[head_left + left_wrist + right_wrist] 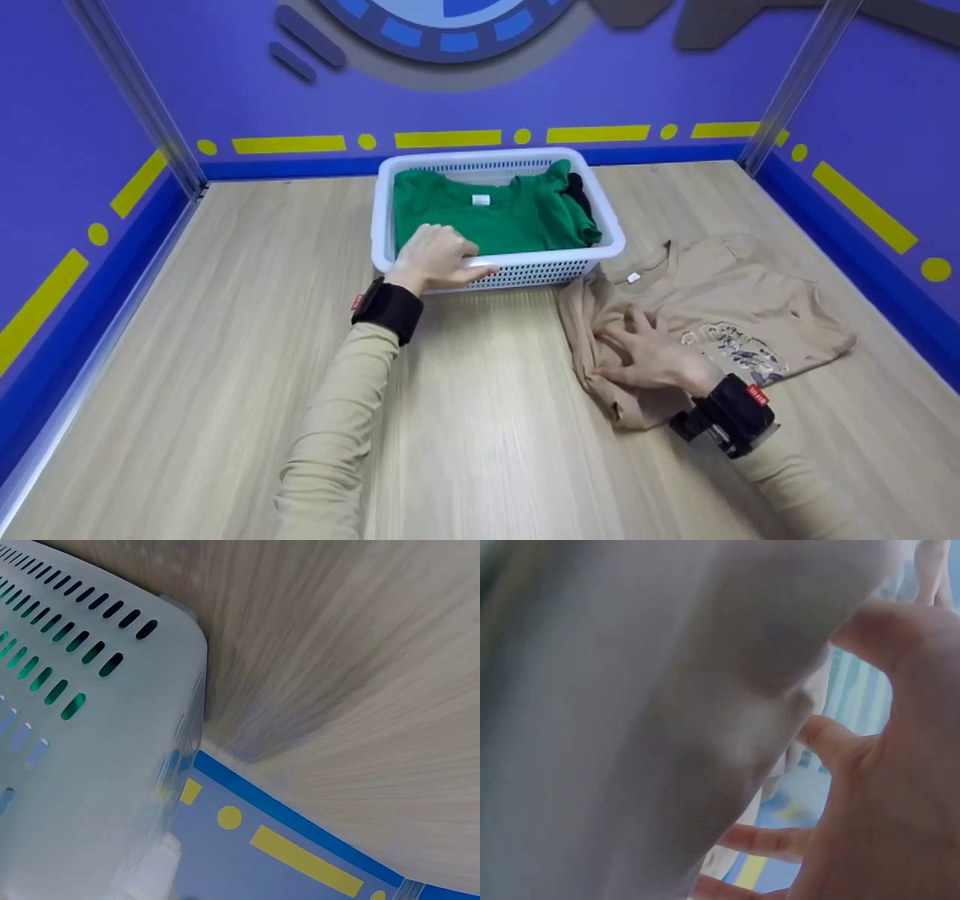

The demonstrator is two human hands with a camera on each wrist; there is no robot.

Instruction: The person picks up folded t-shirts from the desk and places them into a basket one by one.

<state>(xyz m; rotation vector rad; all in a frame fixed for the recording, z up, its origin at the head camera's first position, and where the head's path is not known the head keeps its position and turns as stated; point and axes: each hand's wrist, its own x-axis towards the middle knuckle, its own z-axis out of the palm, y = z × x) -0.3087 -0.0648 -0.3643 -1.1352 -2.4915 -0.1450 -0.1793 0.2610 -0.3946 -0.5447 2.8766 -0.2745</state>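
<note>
My left hand grips the front rim of a white plastic laundry basket, its thumb pointing right along the rim. Folded inside the basket lies a green T-shirt with a white neck label. To the basket's right, a tan T-shirt with a dark printed design is spread on the table, its left side bunched. On that bunched part rests my right hand, fingers spread. In the right wrist view, the fingertips of the right hand touch the tan cloth. The left wrist view shows the basket's slotted wall, not the hand.
A black item shows at the right inside the basket, partly under the green shirt. The wooden table is bounded by a purple back wall and side walls. The basket stands close to the back wall.
</note>
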